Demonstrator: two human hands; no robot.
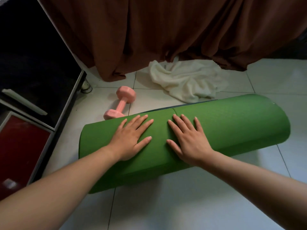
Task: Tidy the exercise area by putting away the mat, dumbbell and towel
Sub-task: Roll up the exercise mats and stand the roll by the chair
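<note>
- Mat, green, rolled up, lying across the floor in the middle.
- Left hand pressing flat on the roll, fingers spread.
- Right hand doing the same just right of it.
- Dumbbell lying just beyond the mat's left end.
- Towel lying crumpled farther back, under the curtain.

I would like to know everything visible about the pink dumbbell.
The dumbbell is pink, matte-coated: two faceted heads joined by a narrow bar. It lies on its side on the white tiled floor, held by nobody. Its near head, bearing faint lettering, sits by the far edge of the green mat; whether they touch is unclear.
</note>
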